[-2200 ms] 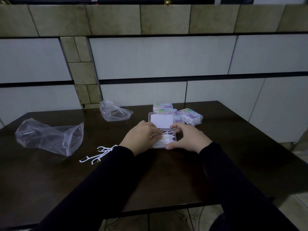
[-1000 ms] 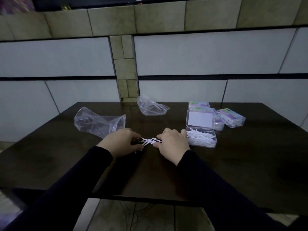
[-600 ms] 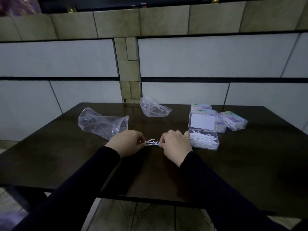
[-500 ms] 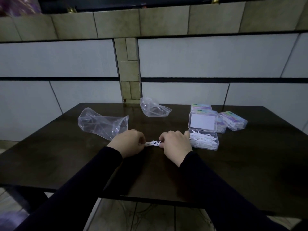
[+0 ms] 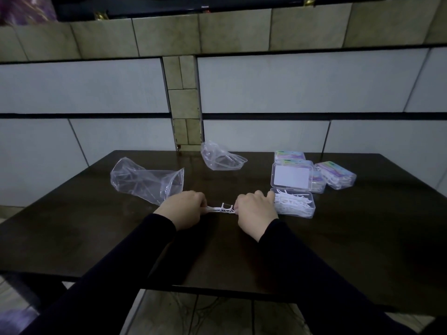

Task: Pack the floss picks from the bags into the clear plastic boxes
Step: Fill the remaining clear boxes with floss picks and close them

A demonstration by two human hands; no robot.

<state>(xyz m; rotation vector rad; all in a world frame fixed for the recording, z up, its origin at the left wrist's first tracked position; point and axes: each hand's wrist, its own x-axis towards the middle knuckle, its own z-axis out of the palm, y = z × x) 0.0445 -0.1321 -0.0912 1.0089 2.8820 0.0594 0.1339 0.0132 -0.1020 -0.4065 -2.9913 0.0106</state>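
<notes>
White plastic floss picks [image 5: 221, 209] form a small bundle stretched between the two hands above the dark worktop [image 5: 362, 238]. The left hand [image 5: 182, 210] has its grip curled round one end of the bundle, and the right hand [image 5: 256, 213] has its grip clamped on the other end, knuckles up, both sleeves black. Just beside the right hand, touching or nearly touching its knuckles, stands the open clear box [image 5: 294, 205], its tray heaped with more white picks and its lid [image 5: 292, 177] tilted up behind it, showing a pale label. Behind and to the right of that lid sit three closed boxes [image 5: 337, 175] with coloured labels, close together near the far edge of the worktop. To the left of the left hand lies a large clear bag [image 5: 145, 182], crumpled, its mouth facing the hands. A smaller clear bag [image 5: 221, 157] lies farther back, near the tiled wall [image 5: 290, 93], well apart from the boxes.
</notes>
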